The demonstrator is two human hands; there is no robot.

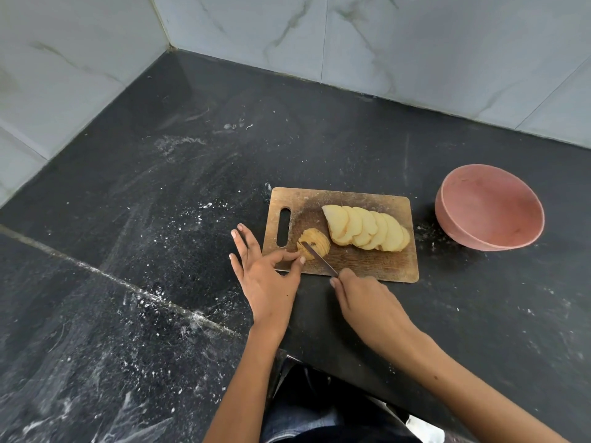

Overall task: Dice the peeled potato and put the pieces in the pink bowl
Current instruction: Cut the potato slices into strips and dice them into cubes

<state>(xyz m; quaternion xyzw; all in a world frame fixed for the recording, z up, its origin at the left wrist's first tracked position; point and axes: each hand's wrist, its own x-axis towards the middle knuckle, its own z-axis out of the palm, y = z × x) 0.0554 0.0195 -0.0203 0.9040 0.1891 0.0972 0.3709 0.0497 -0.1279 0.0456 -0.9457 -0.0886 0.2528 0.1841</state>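
A wooden cutting board [377,263] lies on the black counter. On it a row of pale potato slices [367,227] leans fanned to the right. A smaller stack of slices [315,243] stands near the board's handle slot. My left hand [265,273] pinches this small stack with thumb and forefinger, the other fingers spread off the board. My right hand [361,298] grips a knife [319,257] whose blade lies across the small stack. The pink bowl [489,207] sits to the right of the board with nothing in it.
The black stone counter [160,219] runs into a corner of pale marble wall tiles [415,43] at the back and left. White dust and smears speckle the counter. A seam crosses the counter at the left. My dark clothing shows at the bottom edge.
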